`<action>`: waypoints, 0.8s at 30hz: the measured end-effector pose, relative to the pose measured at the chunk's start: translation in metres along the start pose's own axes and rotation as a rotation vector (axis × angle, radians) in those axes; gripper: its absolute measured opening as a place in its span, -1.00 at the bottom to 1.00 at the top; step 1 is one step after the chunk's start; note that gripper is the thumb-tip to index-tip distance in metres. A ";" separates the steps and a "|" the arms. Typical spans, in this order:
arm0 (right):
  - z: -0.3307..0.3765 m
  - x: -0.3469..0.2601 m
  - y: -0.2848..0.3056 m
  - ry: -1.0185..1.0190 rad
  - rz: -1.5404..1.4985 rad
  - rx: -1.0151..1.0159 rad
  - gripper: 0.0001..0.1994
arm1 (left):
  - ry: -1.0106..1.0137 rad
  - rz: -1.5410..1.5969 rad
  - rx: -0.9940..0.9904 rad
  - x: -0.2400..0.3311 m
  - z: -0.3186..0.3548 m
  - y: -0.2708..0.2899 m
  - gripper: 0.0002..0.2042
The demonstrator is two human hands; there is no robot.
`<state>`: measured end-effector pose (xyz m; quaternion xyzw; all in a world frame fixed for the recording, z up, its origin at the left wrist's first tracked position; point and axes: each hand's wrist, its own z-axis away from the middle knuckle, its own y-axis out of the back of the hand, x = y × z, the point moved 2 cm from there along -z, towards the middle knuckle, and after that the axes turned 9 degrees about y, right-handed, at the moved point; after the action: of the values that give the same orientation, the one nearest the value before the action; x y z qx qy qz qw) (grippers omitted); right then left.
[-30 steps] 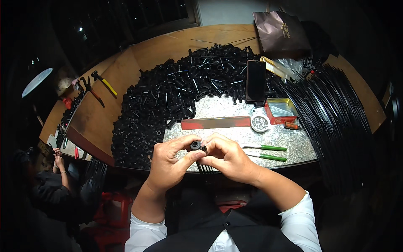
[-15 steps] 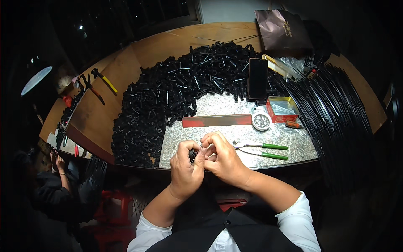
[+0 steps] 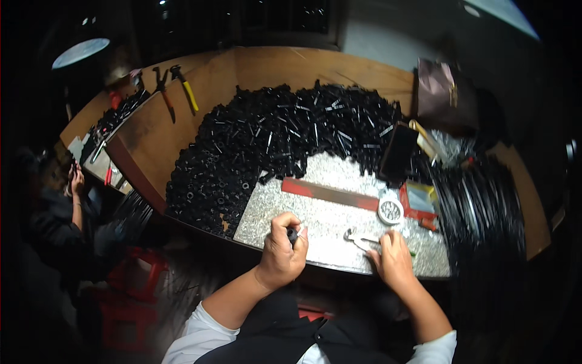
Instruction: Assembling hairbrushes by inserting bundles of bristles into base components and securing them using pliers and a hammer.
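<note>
My left hand is closed around a small black part, whose round end shows between thumb and fingers above the table's front edge. My right hand has its fingers over the handles of green-handled pliers, whose metal jaws point left on the speckled board. Most of the green grips are hidden under that hand. Behind lies a long flat bar, red and dark. At its right end stands a round white dish of small shiny pieces.
A big heap of black tubular parts curves round the board. On the right are a phone, a red box, long black rods and a paper bag. Pincers hang on the left partition; another person sits beyond.
My hands, together before, have parted. The right one has moved right onto the pliers, while the left keeps the black part. The whole view has shifted and tilted.
</note>
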<state>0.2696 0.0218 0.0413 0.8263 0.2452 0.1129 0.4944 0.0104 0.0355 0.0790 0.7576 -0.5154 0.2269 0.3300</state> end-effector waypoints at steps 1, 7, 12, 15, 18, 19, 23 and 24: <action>0.008 0.007 -0.002 -0.063 0.033 -0.098 -0.66 | 0.062 0.045 -0.029 0.000 0.001 -0.002 -0.72; 0.026 0.017 -0.002 0.050 0.080 -0.192 -0.68 | 0.238 0.221 -0.090 -0.029 0.010 -0.006 -0.78; 0.019 0.009 0.001 0.056 0.118 -0.227 -0.77 | 0.275 0.216 -0.134 -0.041 0.017 0.000 -0.82; 0.016 0.004 0.007 -0.020 -0.015 -0.123 -0.84 | 0.430 0.532 -0.299 -0.041 0.019 -0.001 -0.85; 0.011 0.003 0.013 -0.178 -0.433 0.093 -0.87 | 0.450 0.556 -0.380 -0.033 0.019 0.003 -0.85; 0.008 0.001 0.017 -0.290 -0.572 0.074 -0.85 | 0.536 0.575 -0.416 -0.031 0.016 0.002 -0.85; -0.021 -0.020 0.042 -0.076 -0.493 0.060 -0.73 | 0.559 0.499 -0.430 -0.030 0.021 0.002 -0.84; -0.029 -0.027 0.049 0.073 -0.395 0.106 -0.72 | 0.439 0.453 -0.378 -0.037 0.022 0.000 -0.80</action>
<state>0.2485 0.0109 0.1001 0.7823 0.4259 0.0306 0.4535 -0.0027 0.0425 0.0387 0.4830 -0.6199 0.3521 0.5084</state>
